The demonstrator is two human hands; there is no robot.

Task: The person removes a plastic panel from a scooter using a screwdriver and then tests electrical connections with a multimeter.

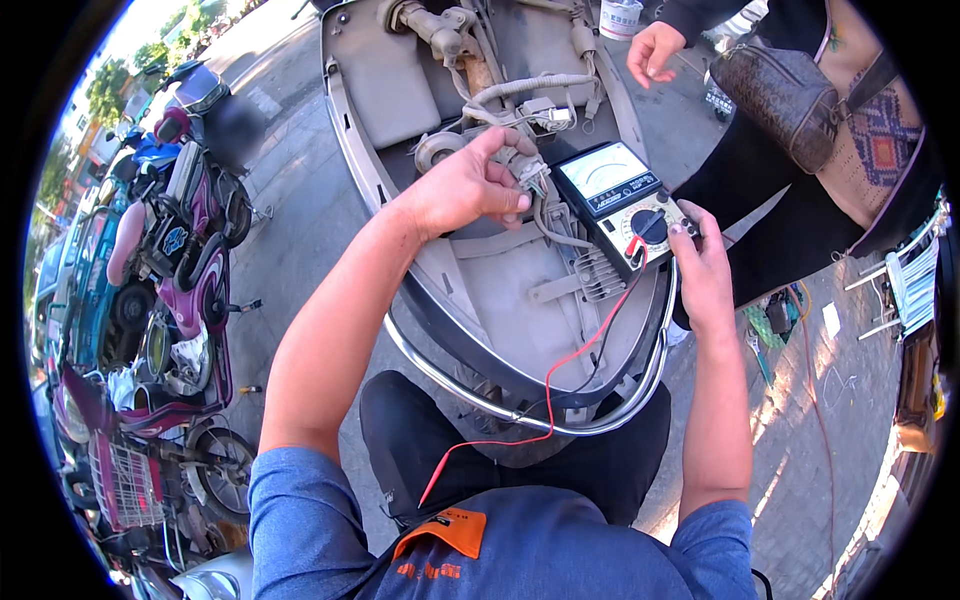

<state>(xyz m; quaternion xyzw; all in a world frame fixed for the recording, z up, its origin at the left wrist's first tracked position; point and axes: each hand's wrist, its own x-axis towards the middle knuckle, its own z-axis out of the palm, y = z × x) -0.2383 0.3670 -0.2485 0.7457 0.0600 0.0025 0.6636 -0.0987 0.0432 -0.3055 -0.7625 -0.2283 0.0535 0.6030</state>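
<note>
My left hand (465, 190) reaches over the opened scooter body panel (500, 275), its bent fingers around a pale wire connector (535, 178) on the wiring. With my right hand (703, 262) I hold an analog multimeter (622, 205) by its lower right side, near the dial. The meter is tilted over the panel's right part, its face toward me. A red test lead (550, 385) runs from it, its red probe (433, 483) hanging over my lap. Part of a black lead shows beside it. Thick grey wiring (530, 88) and a finned metal part (598, 275) lie on the panel.
A chrome rail (520, 425) curves round the panel's near end. Another person's hand (655, 52) hangs at the upper right, beside a brown handbag (780, 105). Parked scooters (195, 240) line the left. A folding chair (910, 285) and pliers (760, 358) are at right.
</note>
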